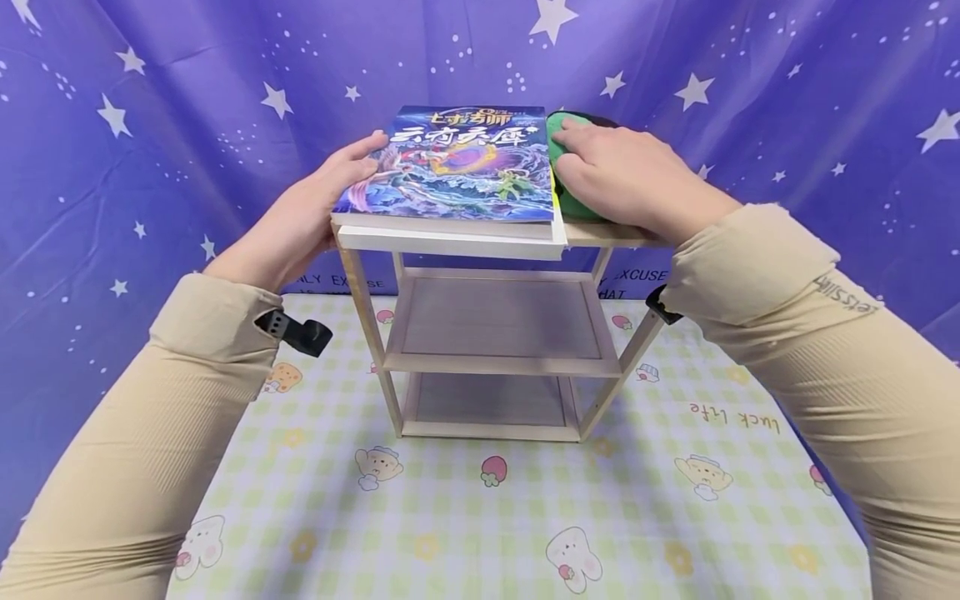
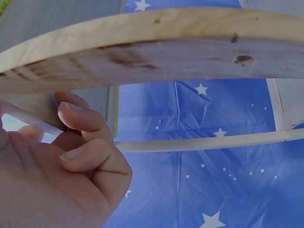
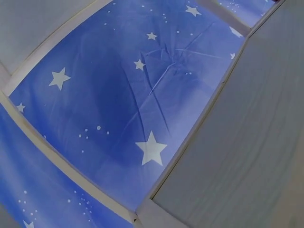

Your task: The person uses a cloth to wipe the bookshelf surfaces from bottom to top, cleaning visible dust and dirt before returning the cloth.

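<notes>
A blue illustrated book lies face up on a white box-like or book-like slab on top of a small wooden shelf rack. My left hand is at the left edge of the book, its fingertips touching that side. In the left wrist view, the lower fingers are loosely bent beside the rack's wooden edge. My right hand holds a soft green and black item to the right of the book; its kind is mostly hidden under the hand. The right wrist view does not show this hand.
Below are the rack's middle shelf and bottom shelf. The rack stands on a table with a checked cloth. Behind it hangs a purple-blue curtain with stars. A wooden rail crosses close to the left wrist.
</notes>
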A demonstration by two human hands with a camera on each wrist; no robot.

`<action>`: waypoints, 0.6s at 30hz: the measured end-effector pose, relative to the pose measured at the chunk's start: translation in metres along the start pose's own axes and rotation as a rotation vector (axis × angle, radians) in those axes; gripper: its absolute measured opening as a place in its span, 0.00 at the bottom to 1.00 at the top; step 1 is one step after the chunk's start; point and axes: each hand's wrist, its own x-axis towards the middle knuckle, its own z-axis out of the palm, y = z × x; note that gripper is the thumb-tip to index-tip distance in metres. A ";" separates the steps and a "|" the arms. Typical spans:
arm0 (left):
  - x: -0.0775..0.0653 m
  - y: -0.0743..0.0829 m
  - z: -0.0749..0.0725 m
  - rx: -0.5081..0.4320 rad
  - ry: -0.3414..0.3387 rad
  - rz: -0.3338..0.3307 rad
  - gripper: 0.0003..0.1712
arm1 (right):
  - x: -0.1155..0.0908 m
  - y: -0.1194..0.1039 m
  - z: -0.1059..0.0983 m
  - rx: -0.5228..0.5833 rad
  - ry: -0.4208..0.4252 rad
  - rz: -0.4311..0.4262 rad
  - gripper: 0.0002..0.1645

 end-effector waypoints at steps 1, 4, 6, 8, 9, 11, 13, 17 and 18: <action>0.000 0.000 0.000 0.001 0.001 -0.001 0.31 | 0.001 0.000 0.000 0.000 0.000 0.004 0.37; 0.000 0.001 0.000 0.008 0.006 -0.008 0.30 | 0.006 0.001 0.000 0.001 0.000 0.017 0.36; 0.000 0.001 0.000 0.010 0.007 -0.008 0.30 | 0.008 0.002 0.000 0.000 0.004 0.025 0.36; 0.000 0.001 0.000 0.009 0.006 -0.008 0.30 | 0.010 0.003 0.000 0.001 0.003 0.032 0.36; 0.001 0.001 0.000 0.009 0.006 -0.007 0.30 | 0.011 0.004 0.000 0.000 0.003 0.036 0.36; 0.001 0.000 0.001 0.003 0.005 -0.005 0.30 | 0.013 0.004 0.000 0.002 0.002 0.042 0.36; 0.001 0.000 0.001 -0.002 0.006 -0.002 0.30 | 0.014 0.005 0.000 -0.001 0.003 0.043 0.36; 0.000 -0.001 0.001 -0.015 0.014 0.004 0.30 | 0.014 0.005 0.000 -0.007 0.005 0.047 0.36; 0.000 -0.001 0.002 -0.018 0.014 0.006 0.30 | 0.013 0.005 0.000 -0.006 0.004 0.051 0.36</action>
